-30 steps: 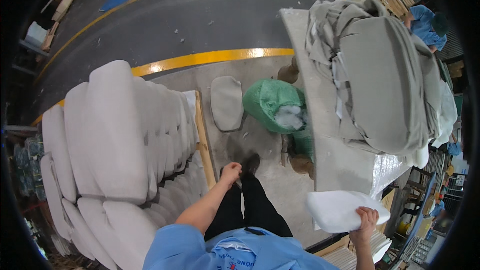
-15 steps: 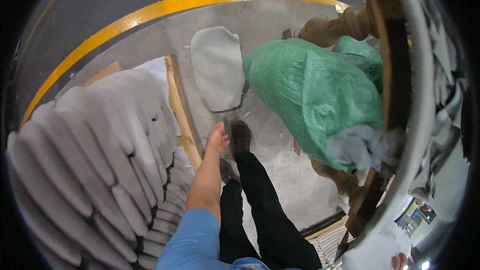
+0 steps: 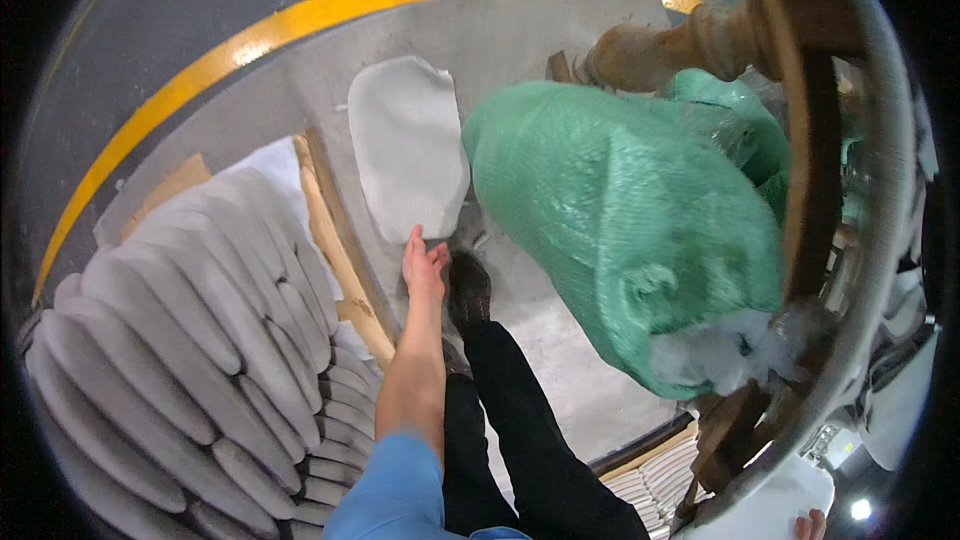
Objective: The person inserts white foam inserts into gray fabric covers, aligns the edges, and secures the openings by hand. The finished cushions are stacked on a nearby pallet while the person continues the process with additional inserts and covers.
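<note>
Holding the left hand point(image 3: 424, 262) low with fingers loosely parted, grasping nothing, and pointing the longest fingertip at a rounded grey-white cushion pad point(image 3: 405, 150). Lying flat on the concrete floor point(image 3: 570, 340) just beyond those fingers, meeting the tip in view at its near edge; touching or merely overlapping, impossible to tell. Clutching a white cushion pad point(image 3: 770, 500) with the right hand point(image 3: 811, 526), well to the right of the left fingers, judging by a few fingertips bent over it; hiding thumb and palm from view. Probably risking a slip at the near edge of the floor pad, through pinching too little of it or meeting a smooth cover. Perhaps also risking a scuff from the dark shoe point(image 3: 468, 290), standing just right of the left fingers. Bulging farther right of them, a likely snag: leaning into the green woven sack point(image 3: 620, 220) could mean spilling its loose white stuffing point(image 3: 715, 350). Likewise possibly toppling the stack of pale grey cushions point(image 3: 150, 350), left of the fingers past the wooden plank point(image 3: 345, 250), by swinging the elbow wide.
</note>
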### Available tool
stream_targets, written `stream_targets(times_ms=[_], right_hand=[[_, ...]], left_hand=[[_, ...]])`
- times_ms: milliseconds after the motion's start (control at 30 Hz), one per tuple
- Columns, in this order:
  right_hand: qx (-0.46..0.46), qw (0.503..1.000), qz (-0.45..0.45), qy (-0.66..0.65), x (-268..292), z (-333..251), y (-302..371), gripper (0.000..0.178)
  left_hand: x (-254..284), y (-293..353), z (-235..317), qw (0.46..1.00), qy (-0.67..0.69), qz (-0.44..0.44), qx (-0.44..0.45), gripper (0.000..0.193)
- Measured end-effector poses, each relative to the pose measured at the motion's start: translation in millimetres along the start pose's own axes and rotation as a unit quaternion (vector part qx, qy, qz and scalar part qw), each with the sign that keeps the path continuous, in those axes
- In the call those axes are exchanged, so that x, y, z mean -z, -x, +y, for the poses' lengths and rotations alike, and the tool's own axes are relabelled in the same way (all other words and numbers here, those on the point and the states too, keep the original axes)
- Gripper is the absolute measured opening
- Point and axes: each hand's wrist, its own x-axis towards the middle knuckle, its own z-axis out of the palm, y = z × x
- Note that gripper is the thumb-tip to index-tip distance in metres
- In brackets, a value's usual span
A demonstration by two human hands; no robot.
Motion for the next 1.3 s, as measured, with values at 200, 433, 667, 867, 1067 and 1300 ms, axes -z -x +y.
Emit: stream_targets(times_ms=[200, 433, 667, 867, 1067, 1300], right_hand=[[-0.037, 0.997, 0.063, 0.031, 12.7, 11.3, 72.5, 0.034], [0.019, 0.981, 0.175, -0.084, 16.3, -19.8, 51.6, 0.046], [-0.022, 0.989, 0.111, -0.095, 19.4, -7.5, 83.2, 0.044], [-0.026, 0.991, 0.088, -0.097, 28.8, 0.3, 76.5, 0.047], [0.021, 0.996, 0.058, -0.071, 21.8, 12.1, 78.3, 0.061], [0.155, 0.972, 0.088, -0.15, 7.5, 47.3, 81.1, 0.078]], left_hand=[[-14.5, 184.0, 83.8, 0.763, -0.407, 0.018, -0.502, 0.034], [18.7, 364.1, 195.1, 0.893, -0.351, -0.16, -0.232, 0.034], [-14.5, 607.2, 351.8, 0.831, -0.176, -0.146, -0.507, 0.04], [-48.3, 655.7, 293.9, 0.859, -0.168, -0.17, -0.453, 0.036], [-67.1, 686.8, 197.8, 0.838, -0.255, -0.233, -0.423, 0.036], [-78.4, 778.3, 4.1, 0.497, -0.576, -0.278, -0.587, 0.085]])
